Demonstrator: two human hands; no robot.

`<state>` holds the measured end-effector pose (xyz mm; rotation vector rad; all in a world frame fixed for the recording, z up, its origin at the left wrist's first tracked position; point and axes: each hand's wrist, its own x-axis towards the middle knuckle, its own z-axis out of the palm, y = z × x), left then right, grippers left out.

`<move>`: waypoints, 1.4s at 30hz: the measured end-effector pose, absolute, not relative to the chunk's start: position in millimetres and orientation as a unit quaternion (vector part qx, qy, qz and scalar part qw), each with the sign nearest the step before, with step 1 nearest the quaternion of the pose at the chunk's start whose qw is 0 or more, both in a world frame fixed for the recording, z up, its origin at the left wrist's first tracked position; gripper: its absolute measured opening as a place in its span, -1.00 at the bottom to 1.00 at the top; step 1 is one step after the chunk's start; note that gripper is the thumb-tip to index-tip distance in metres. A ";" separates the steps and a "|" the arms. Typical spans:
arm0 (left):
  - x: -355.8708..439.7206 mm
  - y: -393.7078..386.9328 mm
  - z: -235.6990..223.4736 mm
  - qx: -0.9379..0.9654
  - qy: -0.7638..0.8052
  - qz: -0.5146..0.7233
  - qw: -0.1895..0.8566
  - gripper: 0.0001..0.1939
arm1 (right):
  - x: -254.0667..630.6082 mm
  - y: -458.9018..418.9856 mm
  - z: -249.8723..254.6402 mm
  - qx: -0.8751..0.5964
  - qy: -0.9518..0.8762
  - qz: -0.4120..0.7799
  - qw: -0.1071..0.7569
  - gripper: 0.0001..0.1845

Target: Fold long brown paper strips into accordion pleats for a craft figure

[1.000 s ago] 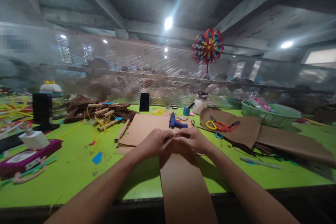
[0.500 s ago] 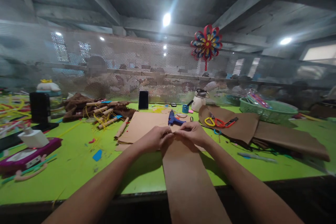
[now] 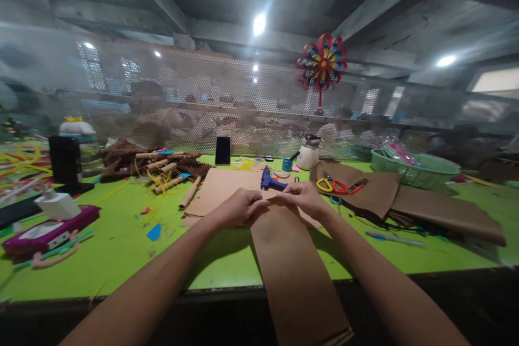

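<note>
A long strip of brown kraft paper (image 3: 294, 265) runs from my fingers down over the table's front edge. My left hand (image 3: 247, 206) pinches its far left corner between thumb and fingers. At the far right corner my right hand (image 3: 306, 200) grips the same strip, fingers closed. Just beyond both hands lies a blue glue gun (image 3: 271, 179), resting on flat brown paper sheets (image 3: 221, 186). To the right, scissors with yellow and red handles (image 3: 334, 185) lie on folded brown paper (image 3: 365, 197).
On the left stand a purple power strip (image 3: 52, 230) with a white charger (image 3: 58, 205) and a dark phone (image 3: 65, 159). Rolled paper tubes (image 3: 164, 175) lie behind. A white jug (image 3: 309, 152) and a green basket (image 3: 421, 166) stand at the back. A pen (image 3: 395, 239) lies right.
The strip's near end has lifted, so its folded lower edge now shows at the bottom. Both hands keep their pinch at the far end, with the fingers slightly shifted. The view has tilted slightly.
</note>
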<state>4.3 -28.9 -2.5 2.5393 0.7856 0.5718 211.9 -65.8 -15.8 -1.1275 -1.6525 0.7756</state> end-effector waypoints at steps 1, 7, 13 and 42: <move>4.3 -28.9 -2.2 0.913 0.281 0.211 0.206 -0.56 | 211.2 -65.8 -15.5 -0.459 -0.673 0.321 0.484 -0.65; 4.3 -28.1 0.2 0.911 0.282 0.201 0.222 -0.60 | 213.0 -64.1 -12.7 -0.448 -0.649 0.338 0.514 -0.66; 2.8 -18.9 -6.7 0.925 0.241 0.176 0.236 -0.66 | 219.5 -60.2 -13.1 -0.482 -0.685 0.259 0.481 -0.63; -2.8 -24.2 3.0 0.883 0.234 0.125 0.386 -0.65 | 232.3 -53.5 -23.9 -0.412 -0.585 0.513 0.474 -0.68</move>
